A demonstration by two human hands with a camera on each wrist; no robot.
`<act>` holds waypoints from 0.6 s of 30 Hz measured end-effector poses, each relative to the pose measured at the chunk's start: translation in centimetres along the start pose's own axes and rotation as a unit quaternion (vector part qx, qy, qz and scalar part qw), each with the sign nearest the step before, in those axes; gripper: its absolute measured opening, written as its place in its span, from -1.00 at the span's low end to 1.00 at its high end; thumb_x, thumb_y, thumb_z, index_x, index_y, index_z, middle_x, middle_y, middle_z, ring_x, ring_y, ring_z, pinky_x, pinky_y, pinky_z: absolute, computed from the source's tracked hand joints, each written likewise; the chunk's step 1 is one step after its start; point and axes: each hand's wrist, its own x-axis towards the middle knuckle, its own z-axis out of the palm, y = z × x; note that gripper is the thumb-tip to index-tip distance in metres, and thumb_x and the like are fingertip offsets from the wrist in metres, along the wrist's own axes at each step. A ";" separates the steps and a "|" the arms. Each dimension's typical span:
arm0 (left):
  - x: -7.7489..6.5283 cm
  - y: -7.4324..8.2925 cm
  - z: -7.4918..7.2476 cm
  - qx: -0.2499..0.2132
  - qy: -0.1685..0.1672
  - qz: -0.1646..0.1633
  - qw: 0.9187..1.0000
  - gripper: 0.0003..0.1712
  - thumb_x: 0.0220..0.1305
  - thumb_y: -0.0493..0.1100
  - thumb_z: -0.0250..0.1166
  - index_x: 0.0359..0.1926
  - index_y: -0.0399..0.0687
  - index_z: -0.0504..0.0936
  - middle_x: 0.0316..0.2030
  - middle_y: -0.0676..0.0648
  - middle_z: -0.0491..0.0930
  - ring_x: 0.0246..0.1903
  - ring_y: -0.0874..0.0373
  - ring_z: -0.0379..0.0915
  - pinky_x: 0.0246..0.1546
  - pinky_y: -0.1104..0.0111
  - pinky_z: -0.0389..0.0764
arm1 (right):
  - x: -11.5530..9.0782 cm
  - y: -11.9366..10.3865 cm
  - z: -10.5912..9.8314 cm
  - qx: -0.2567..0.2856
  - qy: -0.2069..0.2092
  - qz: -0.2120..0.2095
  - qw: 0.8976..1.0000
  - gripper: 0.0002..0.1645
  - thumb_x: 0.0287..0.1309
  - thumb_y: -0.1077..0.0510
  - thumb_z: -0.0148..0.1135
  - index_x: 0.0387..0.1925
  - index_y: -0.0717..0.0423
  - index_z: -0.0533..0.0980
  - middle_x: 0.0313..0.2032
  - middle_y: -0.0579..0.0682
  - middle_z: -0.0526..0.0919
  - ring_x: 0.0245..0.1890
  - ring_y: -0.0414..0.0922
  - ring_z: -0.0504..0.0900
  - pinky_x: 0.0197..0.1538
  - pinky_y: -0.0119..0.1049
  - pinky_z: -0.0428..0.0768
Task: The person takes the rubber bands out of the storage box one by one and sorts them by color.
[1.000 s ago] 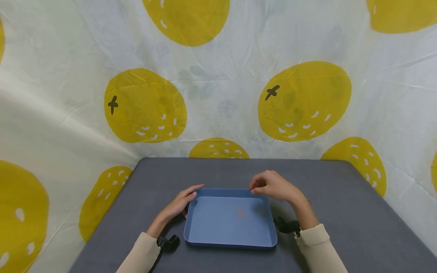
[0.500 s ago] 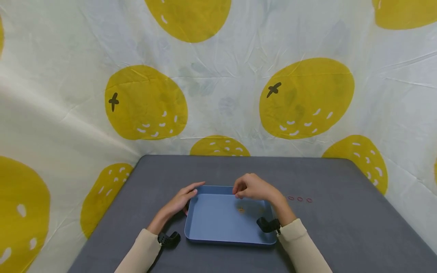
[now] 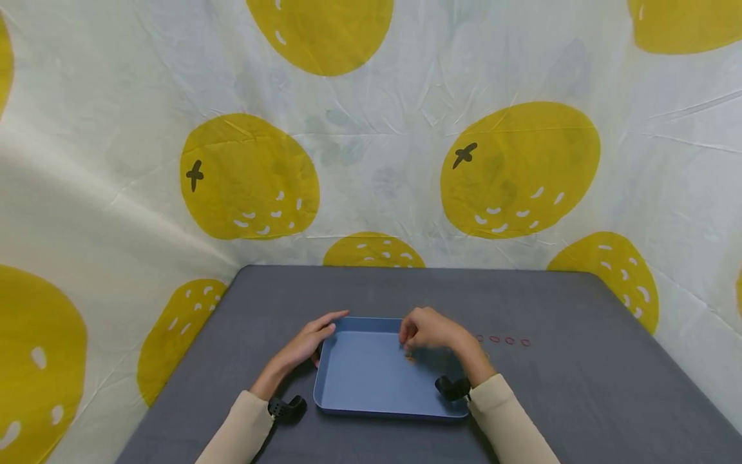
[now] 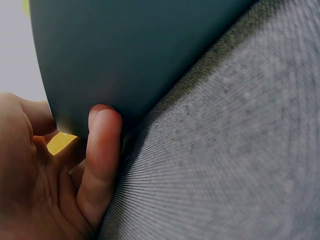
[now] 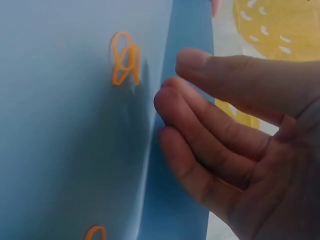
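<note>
A shallow blue tray (image 3: 371, 374) lies on the dark grey table. My left hand (image 3: 304, 340) holds its far left corner, thumb at the rim. In the left wrist view, a finger (image 4: 104, 145) presses against the tray's outer wall. Over the tray's far right part hovers my right hand (image 3: 431, 330), fingers loosely bent and thumb apart from them. Nothing shows between those fingertips in the right wrist view. Just beyond them, a small clump of orange rubber bands (image 5: 125, 59) lies on the tray floor; another orange band (image 5: 95, 232) shows at the bottom edge.
Several red rubber bands (image 3: 509, 341) lie in a row on the table, right of the tray. A white curtain (image 3: 379, 161) printed with yellow fruit hangs behind the table (image 3: 580, 386) and along its left side.
My right hand has moved left from the tray's far right rim, then lower over the orange bands. The row of red bands has come into sight. The left hand has stayed put.
</note>
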 end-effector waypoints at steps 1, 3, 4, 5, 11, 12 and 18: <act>0.0 0.0 0.0 0.000 0.001 -0.002 1.000 -0.48 0.69 0.00 -0.10 0.56 0.29 0.30 0.57 -0.16 0.17 0.32 -0.20 0.37 -0.63 0.15 0.66 | 0.0 0.0 0.1 -0.008 0.003 0.004 1.000 -0.93 0.11 0.34 0.47 -0.36 0.15 0.73 -0.43 -0.13 0.74 -0.44 -0.30 0.59 -0.33 -0.41 0.60; 0.0 -0.1 0.1 -0.002 0.001 -0.003 1.000 -0.48 0.69 0.00 -0.10 0.56 0.30 0.31 0.58 -0.15 0.17 0.34 -0.21 0.36 -0.63 0.15 0.66 | -0.1 0.0 0.3 -0.018 0.005 0.009 1.000 -0.92 0.08 0.34 0.49 -0.38 0.14 0.73 -0.44 -0.14 0.73 -0.46 -0.30 0.57 -0.34 -0.41 0.59; 0.0 -0.1 0.1 -0.002 0.001 -0.003 1.000 -0.48 0.69 0.00 -0.10 0.56 0.31 0.31 0.58 -0.15 0.17 0.35 -0.22 0.34 -0.62 0.14 0.66 | -0.1 0.0 0.3 -0.023 0.006 0.012 1.000 -0.92 0.07 0.34 0.50 -0.38 0.14 0.73 -0.44 -0.14 0.73 -0.46 -0.29 0.57 -0.35 -0.40 0.58; 0.0 -0.1 0.1 -0.003 0.001 -0.003 1.000 -0.48 0.69 0.00 -0.10 0.56 0.31 0.31 0.58 -0.16 0.17 0.36 -0.23 0.33 -0.62 0.14 0.66 | -0.1 0.0 0.4 -0.027 0.006 0.013 1.000 -0.92 0.07 0.34 0.50 -0.38 0.14 0.73 -0.44 -0.14 0.73 -0.47 -0.29 0.56 -0.36 -0.40 0.57; -0.1 -0.1 0.1 -0.005 0.002 -0.003 1.000 -0.49 0.69 -0.01 -0.10 0.56 0.30 0.31 0.58 -0.16 0.17 0.38 -0.24 0.30 -0.63 0.13 0.66 | -0.2 0.2 0.8 -0.036 0.004 0.032 0.999 -0.90 0.07 0.33 0.52 -0.41 0.11 0.72 -0.46 -0.15 0.69 -0.47 -0.25 0.54 -0.37 -0.37 0.54; -0.1 0.0 0.1 -0.005 0.002 -0.003 1.000 -0.49 0.69 -0.01 -0.10 0.56 0.30 0.31 0.58 -0.16 0.17 0.39 -0.24 0.29 -0.63 0.13 0.66 | -0.2 0.3 0.8 -0.035 0.004 0.036 0.999 -0.90 0.07 0.33 0.52 -0.41 0.11 0.72 -0.46 -0.15 0.69 -0.46 -0.24 0.54 -0.36 -0.36 0.54; 0.0 0.0 0.1 -0.007 0.001 -0.002 1.000 -0.48 0.69 0.00 -0.09 0.56 0.29 0.30 0.58 -0.16 0.16 0.38 -0.24 0.29 -0.63 0.13 0.66 | -0.1 0.6 1.0 -0.034 0.002 0.038 0.999 -0.87 0.06 0.35 0.52 -0.46 0.10 0.72 -0.50 -0.16 0.67 -0.48 -0.22 0.54 -0.38 -0.33 0.54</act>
